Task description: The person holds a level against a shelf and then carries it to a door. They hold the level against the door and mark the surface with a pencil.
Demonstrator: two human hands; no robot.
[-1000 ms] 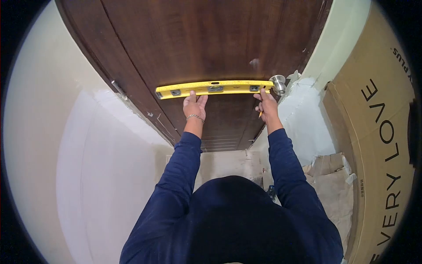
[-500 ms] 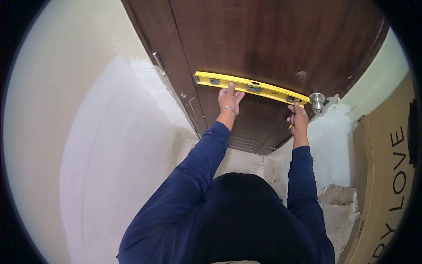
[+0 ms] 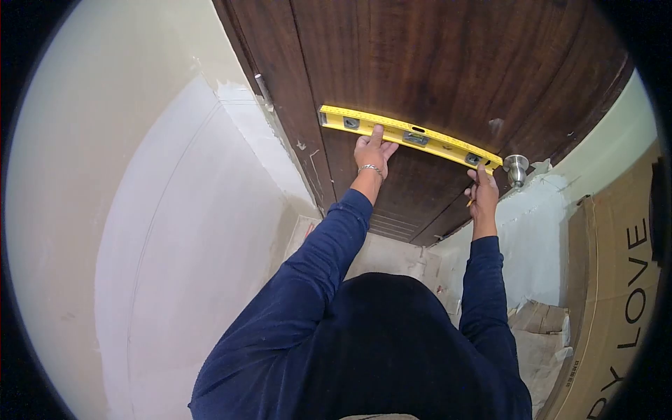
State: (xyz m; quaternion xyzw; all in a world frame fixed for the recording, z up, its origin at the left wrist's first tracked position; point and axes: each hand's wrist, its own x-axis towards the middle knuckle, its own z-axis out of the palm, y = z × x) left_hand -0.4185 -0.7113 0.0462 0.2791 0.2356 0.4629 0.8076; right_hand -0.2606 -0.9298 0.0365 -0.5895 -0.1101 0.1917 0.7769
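Note:
A yellow spirit level [image 3: 392, 129] lies across the dark brown wooden door [image 3: 420, 63], its right end just left of the silver doorknob [image 3: 516, 170]. Its right end sits lower in the picture than its left. My left hand [image 3: 372, 152] grips the lower edge left of the middle vial, thumb on the front face and fingers beneath. Near the right end, my right hand [image 3: 483, 190] holds the level with fingertips against its lower part. A short yellow-orange stick [image 3: 470, 203], perhaps a pencil, pokes out of that hand; most of it is hidden.
To the left is a wall with a white patched area [image 3: 189, 182]. A door hinge [image 3: 262, 91] is on the left door edge. At the right stand a large printed cardboard box [image 3: 616, 280] and a torn cardboard piece [image 3: 539, 318] low by the wall.
The whole view has shifted slightly, so the door, knob and level appear a little further right. Both hands keep their hold on the level, with no clear movement along it.

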